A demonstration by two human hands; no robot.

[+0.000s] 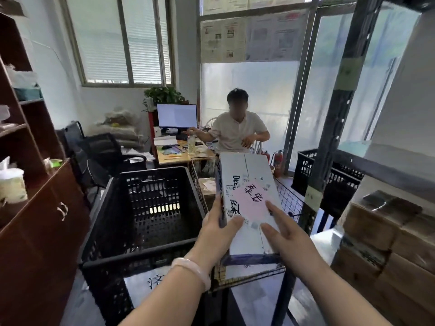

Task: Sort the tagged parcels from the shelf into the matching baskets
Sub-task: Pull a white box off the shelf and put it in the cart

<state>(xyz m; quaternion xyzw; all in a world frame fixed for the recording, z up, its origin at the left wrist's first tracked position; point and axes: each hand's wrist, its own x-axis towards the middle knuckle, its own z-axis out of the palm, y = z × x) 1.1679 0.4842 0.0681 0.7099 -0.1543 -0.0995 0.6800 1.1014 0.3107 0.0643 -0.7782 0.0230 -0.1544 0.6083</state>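
Head cam, L hand [217, 229] grips white parcel [247, 175] edge, R hand [284, 236] flat on top, over wire basket [290, 203]

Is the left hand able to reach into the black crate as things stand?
Probably yes: the black crate stands open beside the left hand, with nothing between them. But that hand grips the white parcel, so it would carry the parcel along or let go first.

Down on the floor [75, 300], a big black basket [131, 252] stands at the left, with a wire basket [292, 203] tight against its right wall. Farther back on the right, another black crate [339, 184]. Brown cartons [376, 231] are stacked inside the dark metal shelf [329, 137].
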